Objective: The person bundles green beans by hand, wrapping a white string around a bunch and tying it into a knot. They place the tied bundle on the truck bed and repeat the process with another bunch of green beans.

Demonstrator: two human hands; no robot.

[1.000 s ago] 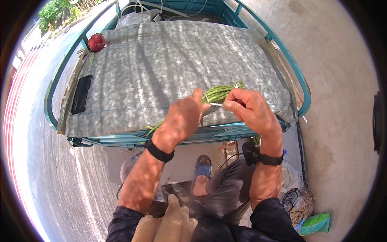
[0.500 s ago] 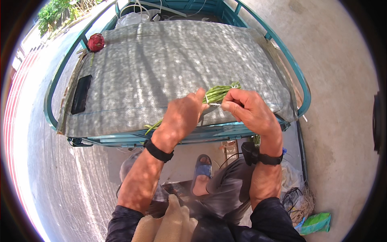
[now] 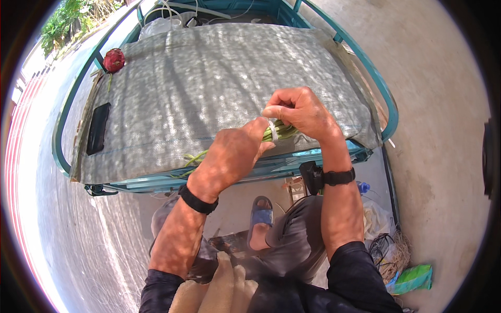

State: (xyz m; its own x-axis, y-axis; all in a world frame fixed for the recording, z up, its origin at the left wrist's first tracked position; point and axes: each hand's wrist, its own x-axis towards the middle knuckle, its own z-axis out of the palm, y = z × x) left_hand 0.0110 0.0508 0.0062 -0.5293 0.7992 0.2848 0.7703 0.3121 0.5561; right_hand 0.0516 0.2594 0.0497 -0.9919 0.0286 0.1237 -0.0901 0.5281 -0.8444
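Note:
A bundle of long green beans [image 3: 286, 131] lies at the front part of the woven grey sheet, its thin ends [image 3: 195, 156] poking out on the left past my wrist. My left hand [image 3: 235, 151] is closed around the bundle. White string [image 3: 273, 130] wraps the beans just right of my left thumb. Above the bundle, my right hand [image 3: 300, 112] is closed in a pinch on the string, close to my left fingertips; its fingers partly hide the string's end. The far end of the bundle is covered by my right hand.
The grey sheet [image 3: 172, 83] covers a teal cart bed with side rails [image 3: 383, 96]. A dark phone [image 3: 98, 128] and a red dragon fruit [image 3: 114, 60] sit along its left side. Behind is a clear plastic bag [image 3: 159, 27]. A green bag [image 3: 412, 279] lies on the floor at lower right.
My right hand has moved up and left, bringing the string from the bundle's near side to above it. My left hand still grips the beans, and the string now shows wrapped around them.

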